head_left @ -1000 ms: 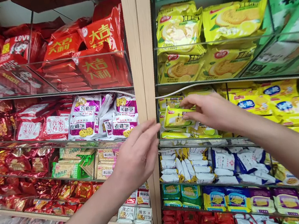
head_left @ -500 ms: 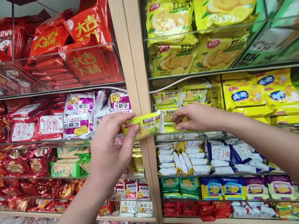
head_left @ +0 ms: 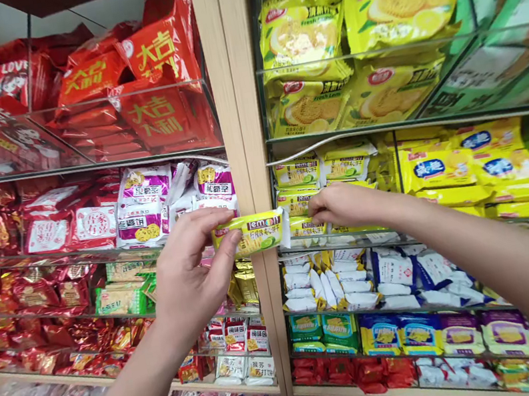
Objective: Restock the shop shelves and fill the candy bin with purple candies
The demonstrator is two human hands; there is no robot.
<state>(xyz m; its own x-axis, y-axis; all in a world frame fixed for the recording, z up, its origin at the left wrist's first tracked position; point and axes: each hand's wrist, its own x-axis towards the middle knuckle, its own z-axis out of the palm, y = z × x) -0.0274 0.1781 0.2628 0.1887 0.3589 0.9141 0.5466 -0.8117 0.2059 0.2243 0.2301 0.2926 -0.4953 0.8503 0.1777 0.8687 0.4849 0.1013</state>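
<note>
Since a second ago, the left hand [head_left: 191, 278] has taken over a long yellow-green plastic lemon biscuit packet [head_left: 253, 234]. Wooden shop shelving [head_left: 222, 63] with glass fronts carries snack packs. The packet lies level across the upright, its left end pinched by that hand. The right hand [head_left: 347, 208], fingers curled, touches stacked yellow packets [head_left: 297, 173] just right of it; grip unconfirmed.

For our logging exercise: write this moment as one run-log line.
left hand: pinching yellow biscuit pack | right hand: at stacked yellow packs in shelf bin, grip unclear

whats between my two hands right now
A yellow lemon biscuit packet, pinched by the left hand, lies across the wooden post toward the right hand; head view.
</note>
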